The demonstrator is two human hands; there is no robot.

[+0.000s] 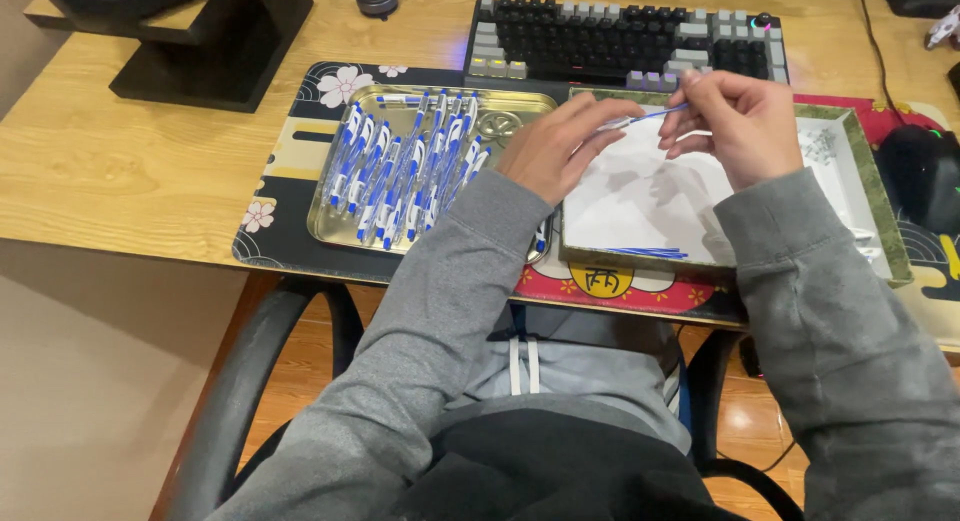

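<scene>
Both hands pinched on one thin blue refill (pixel 655 115): left hand (pixel 555 146), right hand (pixel 735 121). Upper middle of frame, above white tray (pixel 870 181). Pens (pixel 405 166) in gold tray (pixel 330 216), left.

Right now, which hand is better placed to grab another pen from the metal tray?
Left, probably. The left hand sits at the metal tray's right edge, beside the pens. The right hand is over the white-lined tray, pinching the thin blue refill.

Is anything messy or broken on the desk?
Nothing looks broken or spilled. Pens fill the metal tray in rough rows, a few blue refills lie in the white tray, and both hands hold one refill.
</scene>
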